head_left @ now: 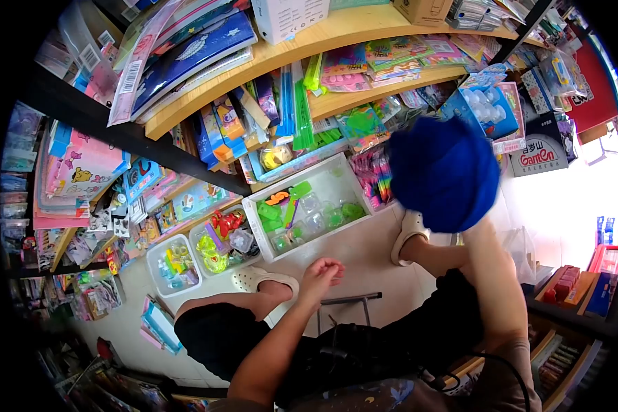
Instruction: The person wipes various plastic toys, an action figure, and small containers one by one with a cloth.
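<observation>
At the end of my raised right arm [491, 275] is a deep-blue, rounded, ruffled cloth bundle [443, 175]. It hides my right hand, so the fingers do not show. My left hand [325, 276] hangs in the air above the floor, its fingers curled together with nothing visible in them. In front of it is a white rectangular bin [257, 230] holding green and orange pieces and clear rounded items. Two smaller tubs stand to its left: one tub [235, 268] has red and yellow-green toys, the other tub [159, 285] yellow and blue ones.
Wooden shelves [281, 51] packed with books and stationery curve across the front. A black shelf post [206, 177] stands at the left. A Ganten box [539, 154] sits at the right. Pale tiled floor [384, 302] lies around my feet in light clogs [408, 230].
</observation>
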`<action>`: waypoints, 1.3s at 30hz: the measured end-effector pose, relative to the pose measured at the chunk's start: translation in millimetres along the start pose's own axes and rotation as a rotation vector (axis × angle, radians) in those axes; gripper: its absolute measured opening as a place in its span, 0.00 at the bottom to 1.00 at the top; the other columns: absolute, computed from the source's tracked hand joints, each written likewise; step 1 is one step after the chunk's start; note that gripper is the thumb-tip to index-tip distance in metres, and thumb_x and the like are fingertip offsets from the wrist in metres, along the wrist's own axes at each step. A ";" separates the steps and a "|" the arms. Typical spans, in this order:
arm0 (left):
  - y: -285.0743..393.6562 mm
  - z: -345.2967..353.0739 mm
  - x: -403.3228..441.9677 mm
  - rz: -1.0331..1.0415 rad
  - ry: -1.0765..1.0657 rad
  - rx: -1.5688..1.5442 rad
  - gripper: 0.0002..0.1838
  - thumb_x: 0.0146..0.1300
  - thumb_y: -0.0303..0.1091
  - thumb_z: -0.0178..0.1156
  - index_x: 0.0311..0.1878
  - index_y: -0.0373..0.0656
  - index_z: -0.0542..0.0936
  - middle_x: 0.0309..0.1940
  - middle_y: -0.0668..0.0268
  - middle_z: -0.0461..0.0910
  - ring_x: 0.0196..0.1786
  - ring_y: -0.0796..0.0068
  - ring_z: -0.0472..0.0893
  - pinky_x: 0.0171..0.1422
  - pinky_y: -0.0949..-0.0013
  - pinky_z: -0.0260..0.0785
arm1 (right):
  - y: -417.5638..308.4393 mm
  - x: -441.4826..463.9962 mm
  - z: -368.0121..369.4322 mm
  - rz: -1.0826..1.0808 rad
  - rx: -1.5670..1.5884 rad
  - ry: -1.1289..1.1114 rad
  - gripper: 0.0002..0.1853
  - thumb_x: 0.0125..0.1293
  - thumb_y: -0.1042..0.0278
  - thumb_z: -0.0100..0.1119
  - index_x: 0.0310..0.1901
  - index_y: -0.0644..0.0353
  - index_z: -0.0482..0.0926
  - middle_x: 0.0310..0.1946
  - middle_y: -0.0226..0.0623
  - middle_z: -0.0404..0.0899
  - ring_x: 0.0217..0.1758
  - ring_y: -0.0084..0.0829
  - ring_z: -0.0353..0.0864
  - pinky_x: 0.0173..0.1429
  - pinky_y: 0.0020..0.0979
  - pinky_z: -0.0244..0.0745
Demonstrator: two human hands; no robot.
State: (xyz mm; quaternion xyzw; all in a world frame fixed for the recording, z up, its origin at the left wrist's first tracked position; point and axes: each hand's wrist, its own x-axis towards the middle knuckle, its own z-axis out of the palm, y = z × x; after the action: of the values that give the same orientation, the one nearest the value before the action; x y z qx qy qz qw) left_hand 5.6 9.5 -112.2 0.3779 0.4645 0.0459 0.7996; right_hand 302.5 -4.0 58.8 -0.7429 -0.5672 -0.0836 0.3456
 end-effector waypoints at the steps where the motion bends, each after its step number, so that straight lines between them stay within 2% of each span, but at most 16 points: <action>1: -4.5 -2.7 6.6 0.006 0.034 0.022 0.07 0.64 0.31 0.51 0.43 0.43 0.75 0.39 0.65 0.79 0.40 0.78 0.78 0.43 0.74 0.71 | 19.0 2.2 -4.8 0.070 -0.006 0.055 0.17 0.46 0.60 0.62 0.40 0.55 0.81 0.37 0.36 0.80 0.40 0.37 0.78 0.46 0.35 0.72; 6: -21.4 -11.9 49.9 -0.014 0.180 0.117 0.05 0.62 0.30 0.53 0.40 0.42 0.75 0.34 0.68 0.79 0.35 0.82 0.77 0.36 0.75 0.70 | 66.0 -3.4 -2.7 0.182 0.008 0.055 0.16 0.47 0.64 0.62 0.41 0.56 0.80 0.36 0.36 0.80 0.39 0.35 0.78 0.46 0.33 0.72; 9: -43.6 -24.7 101.6 0.073 0.281 0.250 0.05 0.59 0.29 0.55 0.38 0.40 0.75 0.32 0.65 0.79 0.31 0.77 0.77 0.33 0.73 0.69 | 79.9 -6.2 4.2 0.200 0.025 0.021 0.16 0.48 0.67 0.61 0.42 0.57 0.79 0.35 0.35 0.80 0.38 0.34 0.78 0.45 0.32 0.72; 12: -46.9 -34.2 153.8 0.271 0.449 0.771 0.07 0.55 0.29 0.58 0.37 0.39 0.74 0.31 0.61 0.78 0.34 0.67 0.78 0.37 0.67 0.70 | 93.2 -12.7 0.3 0.225 0.022 0.024 0.16 0.48 0.69 0.61 0.42 0.58 0.79 0.35 0.35 0.80 0.38 0.32 0.78 0.45 0.31 0.72; 15: -54.8 -45.4 197.5 0.351 0.563 1.063 0.12 0.51 0.31 0.61 0.37 0.37 0.74 0.33 0.56 0.77 0.40 0.58 0.77 0.43 0.62 0.70 | 107.9 -20.3 -8.4 0.247 -0.005 0.050 0.16 0.49 0.71 0.61 0.43 0.58 0.78 0.34 0.34 0.80 0.37 0.31 0.78 0.45 0.29 0.72; 18: -70.2 -54.7 226.5 0.249 0.596 1.119 0.20 0.48 0.36 0.65 0.41 0.35 0.72 0.40 0.52 0.74 0.46 0.55 0.75 0.49 0.59 0.68 | 115.6 -18.1 -10.7 0.287 0.012 0.006 0.16 0.48 0.73 0.61 0.42 0.59 0.78 0.33 0.35 0.80 0.35 0.31 0.78 0.43 0.29 0.73; 21: -67.7 -50.8 236.7 0.064 0.538 0.978 0.29 0.44 0.39 0.68 0.47 0.34 0.69 0.45 0.49 0.72 0.49 0.53 0.74 0.53 0.59 0.68 | 114.4 0.1 -17.2 0.364 0.082 -0.095 0.15 0.44 0.74 0.61 0.38 0.58 0.79 0.30 0.36 0.80 0.31 0.34 0.78 0.38 0.30 0.73; 24: -71.2 -45.0 248.9 0.028 0.447 0.936 0.35 0.43 0.41 0.69 0.51 0.33 0.66 0.47 0.47 0.71 0.52 0.50 0.72 0.56 0.59 0.66 | 113.6 3.6 -18.4 0.371 0.090 -0.119 0.15 0.44 0.74 0.62 0.38 0.58 0.79 0.31 0.36 0.80 0.32 0.35 0.78 0.39 0.30 0.73; 27: -78.8 -33.0 261.3 0.067 0.484 0.989 0.40 0.43 0.43 0.70 0.56 0.36 0.62 0.49 0.45 0.69 0.54 0.48 0.71 0.56 0.58 0.67 | 112.9 2.1 -16.2 0.369 0.087 -0.134 0.15 0.44 0.73 0.62 0.38 0.58 0.80 0.31 0.36 0.80 0.33 0.35 0.78 0.40 0.30 0.72; 30: -45.3 -2.9 253.1 -0.208 0.534 0.992 0.44 0.43 0.45 0.71 0.60 0.40 0.58 0.54 0.46 0.65 0.55 0.46 0.71 0.55 0.54 0.69 | 109.6 2.2 -12.9 0.361 0.085 -0.142 0.15 0.43 0.73 0.62 0.38 0.57 0.80 0.32 0.36 0.80 0.34 0.35 0.78 0.41 0.30 0.72; 33: -33.8 11.1 257.6 -0.343 0.518 1.085 0.46 0.42 0.46 0.72 0.61 0.44 0.56 0.57 0.47 0.60 0.54 0.46 0.71 0.53 0.51 0.70 | 107.2 3.2 -9.7 0.354 0.084 -0.149 0.15 0.43 0.72 0.62 0.38 0.57 0.80 0.33 0.36 0.80 0.35 0.35 0.78 0.42 0.30 0.72; 39: -25.5 21.6 260.9 -0.366 0.642 1.029 0.44 0.43 0.49 0.71 0.58 0.43 0.58 0.56 0.47 0.59 0.55 0.48 0.71 0.52 0.52 0.72 | 104.4 5.7 -4.3 0.338 0.086 -0.148 0.16 0.43 0.72 0.63 0.38 0.57 0.80 0.34 0.37 0.81 0.37 0.36 0.78 0.44 0.30 0.71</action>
State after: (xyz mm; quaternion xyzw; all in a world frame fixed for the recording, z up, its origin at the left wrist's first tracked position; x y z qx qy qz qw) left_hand 162.5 90.0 -307.3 0.5959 0.7008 -0.2097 0.3314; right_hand 399.6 -14.4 21.3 -0.8162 -0.4611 0.0551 0.3436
